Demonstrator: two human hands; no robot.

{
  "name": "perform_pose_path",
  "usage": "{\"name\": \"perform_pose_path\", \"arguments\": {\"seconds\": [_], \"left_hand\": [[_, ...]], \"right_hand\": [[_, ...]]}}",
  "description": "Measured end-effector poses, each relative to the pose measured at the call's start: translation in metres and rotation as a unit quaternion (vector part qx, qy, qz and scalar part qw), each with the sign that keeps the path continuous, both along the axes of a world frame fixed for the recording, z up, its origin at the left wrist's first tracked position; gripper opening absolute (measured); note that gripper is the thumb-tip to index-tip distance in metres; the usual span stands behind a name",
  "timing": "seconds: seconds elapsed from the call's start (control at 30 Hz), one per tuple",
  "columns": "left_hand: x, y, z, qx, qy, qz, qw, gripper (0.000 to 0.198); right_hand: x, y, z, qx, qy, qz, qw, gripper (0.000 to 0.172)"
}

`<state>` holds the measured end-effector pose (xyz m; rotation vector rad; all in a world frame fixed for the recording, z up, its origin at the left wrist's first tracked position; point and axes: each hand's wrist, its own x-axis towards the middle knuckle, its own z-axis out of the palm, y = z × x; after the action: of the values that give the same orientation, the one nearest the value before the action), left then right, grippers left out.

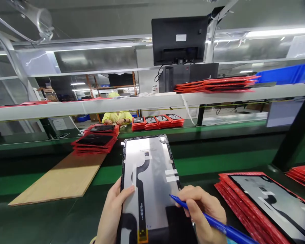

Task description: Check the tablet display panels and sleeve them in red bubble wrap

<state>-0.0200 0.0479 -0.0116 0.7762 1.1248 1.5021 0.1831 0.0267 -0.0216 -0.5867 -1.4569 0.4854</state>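
A tablet screen panel (157, 189) is held up before me, its silver back with black ribbon cable and white tape strips facing me. My left hand (113, 206) grips its left edge, thumb lying on the silver back. A blue marker pen (213, 222) sits between the fingers of my right hand (205, 206), its tip pointing left over the panel. Whether the tip touches the surface I cannot tell. The right hand is beside the panel's right edge. Small blue marks show low on the silver back.
At right lies a stack of red bubble-wrap sleeves (239, 206) topped by another panel (274, 200). A wooden board (63, 176) and more red sleeves (95, 145) are at left. Across the bench sits a person in yellow (117, 117). A shelf (132, 103) and monitor (179, 40) stand above.
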Motion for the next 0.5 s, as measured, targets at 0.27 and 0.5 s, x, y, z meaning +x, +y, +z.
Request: {"name": "perform_pose_path", "arguments": {"seconds": [0.27, 0.5], "left_hand": [[0.01, -0.025, 0.011, -0.001, -0.04, 0.021, 0.999, 0.071], [0.006, -0.034, 0.012, -0.024, -0.066, 0.024, 0.997, 0.086]], "right_hand": [[-0.007, 0.003, -0.002, 0.071, -0.078, -0.093, 0.99, 0.025], [-0.01, -0.002, 0.002, 0.095, -0.095, -0.102, 0.986, 0.041]]}}
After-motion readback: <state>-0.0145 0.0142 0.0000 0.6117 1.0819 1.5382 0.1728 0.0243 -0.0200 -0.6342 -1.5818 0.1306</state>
